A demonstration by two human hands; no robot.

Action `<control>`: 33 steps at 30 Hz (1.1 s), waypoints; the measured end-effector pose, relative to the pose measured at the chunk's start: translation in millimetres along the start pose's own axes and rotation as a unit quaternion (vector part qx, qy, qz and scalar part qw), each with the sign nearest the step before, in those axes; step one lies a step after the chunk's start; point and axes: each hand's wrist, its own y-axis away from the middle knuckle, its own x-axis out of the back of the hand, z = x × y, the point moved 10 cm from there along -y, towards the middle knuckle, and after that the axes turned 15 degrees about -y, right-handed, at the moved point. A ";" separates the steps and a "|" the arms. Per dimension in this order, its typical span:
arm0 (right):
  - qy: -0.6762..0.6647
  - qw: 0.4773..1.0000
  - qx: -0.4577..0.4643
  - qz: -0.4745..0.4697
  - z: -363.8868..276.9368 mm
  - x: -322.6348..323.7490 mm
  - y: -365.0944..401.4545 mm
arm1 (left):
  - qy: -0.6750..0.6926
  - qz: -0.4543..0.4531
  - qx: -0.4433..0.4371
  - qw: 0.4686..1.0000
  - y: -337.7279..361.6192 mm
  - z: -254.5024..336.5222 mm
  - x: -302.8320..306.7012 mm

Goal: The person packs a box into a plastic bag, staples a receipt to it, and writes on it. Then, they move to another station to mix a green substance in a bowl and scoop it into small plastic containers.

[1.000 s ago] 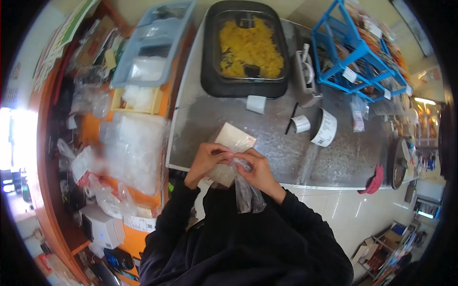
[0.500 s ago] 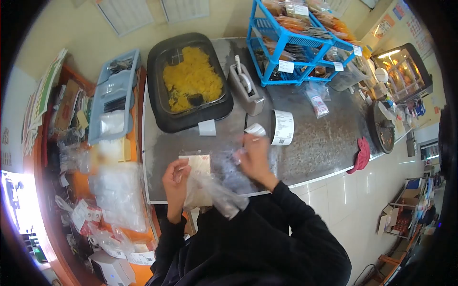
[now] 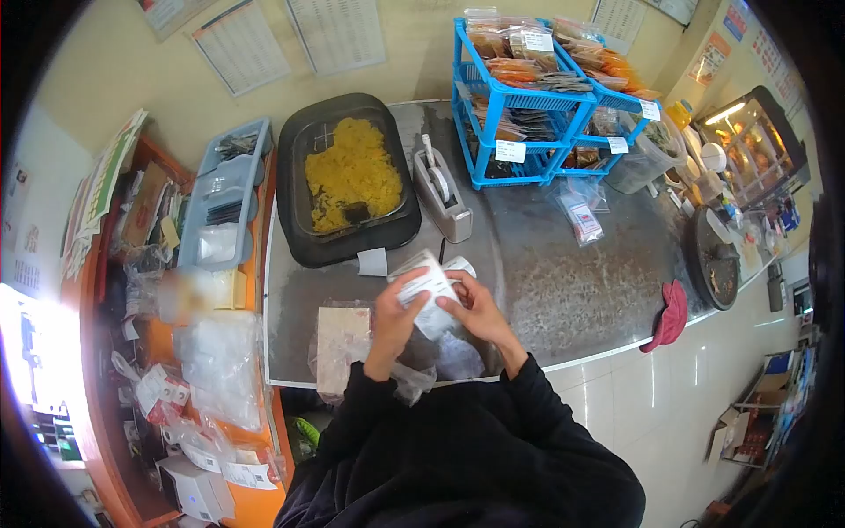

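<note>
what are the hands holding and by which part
A white label roll, held between both hands: left hand on its left side, right hand at its right edge.

I stood at a shop's steel counter (image 3: pixel 563 290): blue wire rack of packaged snacks (image 3: pixel 537 97), grey tape dispenser (image 3: pixel 440 189), printed wall lists (image 3: pixel 339 31).

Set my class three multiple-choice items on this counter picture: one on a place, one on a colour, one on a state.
1. Where is the tape dispenser?
A. between the black tray and the blue rack
B. on the floor
C. in a drawer
2. The food in the tray is:
A. green
B. yellow
C. white
3. The label roll is:
A. lying untouched
B. hanging on the wall
C. held in both hands
Answers: 1 A, it stands between them; 2 B, the heap is yellow; 3 C, the left hand and right hand grip it.
</note>
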 end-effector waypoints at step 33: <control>0.085 0.987 0.131 -0.025 -108.7 -127.8 26.8 | -0.350 0.117 -0.160 0.915 69.5 111.8 81.4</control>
